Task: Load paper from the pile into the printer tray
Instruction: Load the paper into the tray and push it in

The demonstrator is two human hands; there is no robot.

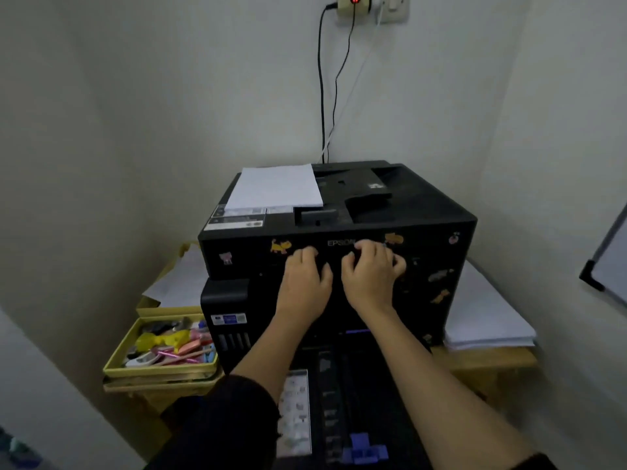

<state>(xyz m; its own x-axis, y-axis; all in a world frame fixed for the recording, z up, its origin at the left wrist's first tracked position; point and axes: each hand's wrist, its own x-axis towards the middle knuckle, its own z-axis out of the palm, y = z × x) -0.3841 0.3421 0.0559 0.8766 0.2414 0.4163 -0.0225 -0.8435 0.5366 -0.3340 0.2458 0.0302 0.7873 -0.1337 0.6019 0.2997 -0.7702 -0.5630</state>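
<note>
The black printer [339, 232] at frame centre reads "EPSON" on its sticker-dotted front — both the left hand [303, 283] and right hand [371, 276] press curled fingers there, grasping nothing visible. The pulled-out tray [339, 401] sits lower centre (no paper in it). The paper pile [485, 317] lies at right on the desk [488, 361]; a yellow box [163, 351] at left holds pens and clips.

At lower left of the frame a yellow tray [117, 359] sits full of colourful pens and odds and ends. Top centre, a wall socket [371, 6] glows red, with cables [320, 89] hanging down the wall. A whiteboard [610, 262] leans at far right.
</note>
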